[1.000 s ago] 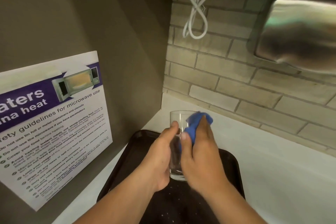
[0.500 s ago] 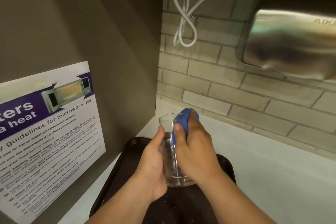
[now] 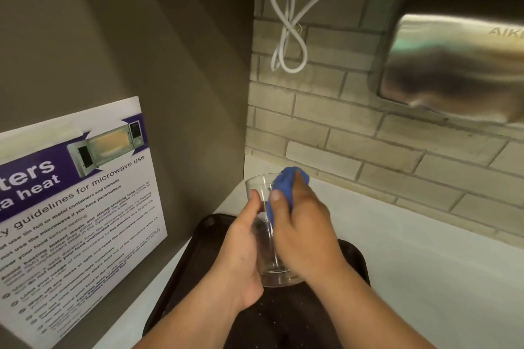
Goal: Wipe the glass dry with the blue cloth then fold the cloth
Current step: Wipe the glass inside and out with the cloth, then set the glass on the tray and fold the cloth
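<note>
Gripping the glass (image 3: 265, 235) in the left hand (image 3: 241, 258), fingers closed round its side; pinching the blue cloth (image 3: 283, 187) in the right hand (image 3: 303, 232), pressing against the near rim. Holding upright above the dark tray (image 3: 354, 261), long axis vertical, right hand nearer the opening.

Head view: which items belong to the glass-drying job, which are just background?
In the job:
glass, gripped by left hand
blue cloth, pressed to the glass by right hand

Background:
black tray
microwave poster
white cable
steel hand dryer
</note>
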A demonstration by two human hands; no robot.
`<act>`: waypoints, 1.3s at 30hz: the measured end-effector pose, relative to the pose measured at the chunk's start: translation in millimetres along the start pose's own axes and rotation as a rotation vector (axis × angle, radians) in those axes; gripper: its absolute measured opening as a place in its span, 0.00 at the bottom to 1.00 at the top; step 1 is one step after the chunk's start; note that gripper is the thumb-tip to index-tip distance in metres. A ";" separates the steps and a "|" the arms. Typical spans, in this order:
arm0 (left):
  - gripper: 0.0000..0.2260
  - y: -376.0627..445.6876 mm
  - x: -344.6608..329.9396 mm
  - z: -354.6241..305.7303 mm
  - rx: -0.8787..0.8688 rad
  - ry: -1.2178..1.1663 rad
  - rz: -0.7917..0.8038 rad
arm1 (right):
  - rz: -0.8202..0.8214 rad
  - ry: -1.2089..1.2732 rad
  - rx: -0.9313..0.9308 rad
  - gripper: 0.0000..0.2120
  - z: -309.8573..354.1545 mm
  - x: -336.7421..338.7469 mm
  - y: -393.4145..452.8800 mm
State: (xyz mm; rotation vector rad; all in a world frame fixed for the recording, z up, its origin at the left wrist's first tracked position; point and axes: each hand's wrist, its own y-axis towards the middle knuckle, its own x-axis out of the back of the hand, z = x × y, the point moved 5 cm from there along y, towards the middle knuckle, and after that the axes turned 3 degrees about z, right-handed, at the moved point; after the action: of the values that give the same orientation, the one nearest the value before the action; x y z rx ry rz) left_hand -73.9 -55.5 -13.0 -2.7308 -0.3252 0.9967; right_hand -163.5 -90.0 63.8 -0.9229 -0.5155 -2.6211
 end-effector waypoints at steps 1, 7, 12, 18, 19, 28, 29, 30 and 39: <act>0.31 0.5 -0.8 -2.8 -0.018 0.005 0.001 | 0.009 0.141 -0.080 0.15 -7.4 2.0 3.6; 0.35 6.4 4.9 -19.4 -0.240 0.190 -0.166 | 0.055 0.775 -0.508 0.16 -50.6 -31.6 -20.6; 0.23 3.4 9.0 -27.1 -0.598 0.520 -0.120 | 0.110 1.377 -0.730 0.20 -60.9 -49.6 -20.7; 0.29 14.0 47.3 -40.8 -0.605 0.530 -0.191 | 0.185 1.428 -0.851 0.25 -80.5 -62.7 -25.2; 0.30 16.1 58.5 -38.6 -0.564 0.495 -0.206 | 0.196 1.405 -0.881 0.28 -86.9 -58.9 -25.9; 0.40 28.8 120.3 32.7 -0.206 0.568 -0.042 | 0.602 1.344 -0.575 0.34 -82.1 -8.7 11.9; 0.40 29.2 120.1 35.1 -0.198 0.628 0.001 | 0.634 1.313 -0.549 0.33 -77.8 -5.2 17.9; 0.40 29.7 119.5 35.6 -0.186 0.691 0.053 | 0.675 1.285 -0.527 0.31 -73.4 -1.5 23.6; 0.43 12.2 33.9 -88.2 -0.234 0.871 0.280 | 1.012 0.874 -0.393 0.28 -30.9 16.1 61.6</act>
State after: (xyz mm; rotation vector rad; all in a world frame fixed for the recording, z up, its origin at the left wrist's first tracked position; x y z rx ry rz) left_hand 10.6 -68.8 29.0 -3.1432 0.1078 -0.2704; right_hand -167.1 -160.7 65.8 0.0212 0.5683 -1.8644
